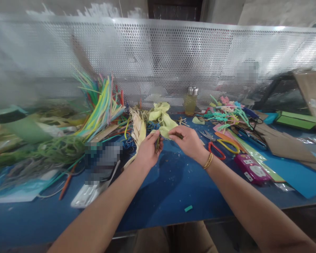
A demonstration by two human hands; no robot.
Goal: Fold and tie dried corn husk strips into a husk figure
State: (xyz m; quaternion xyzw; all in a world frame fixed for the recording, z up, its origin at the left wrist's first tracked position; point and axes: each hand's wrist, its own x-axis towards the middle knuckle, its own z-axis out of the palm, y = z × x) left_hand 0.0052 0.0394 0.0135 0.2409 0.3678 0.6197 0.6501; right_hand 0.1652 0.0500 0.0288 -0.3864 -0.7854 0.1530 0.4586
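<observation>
My left hand (149, 149) is closed around the stem of a pale yellow-green flower made of dried husk-like material (159, 112). Its petals stand up above my fingers, facing the back of the table. From the right, my right hand (188, 140) pinches the edge of a pale green petal or leaf (166, 129) low on the same flower. A gold bracelet circles my right wrist. Just left of the flower lies a bundle of dry cream husks (139, 130). Scissors (221, 146) with red and yellow handles rest to the right of my right hand.
Colourful pipe cleaners (102, 112) stand at left, beside tangled green fibre (60, 151). A phone (107, 168) lies near my left forearm. A purple device (251, 168), blue paper (289, 172) and cardboard (287, 140) are on the right. A jar (191, 102) stands before the perforated metal panel (213, 52).
</observation>
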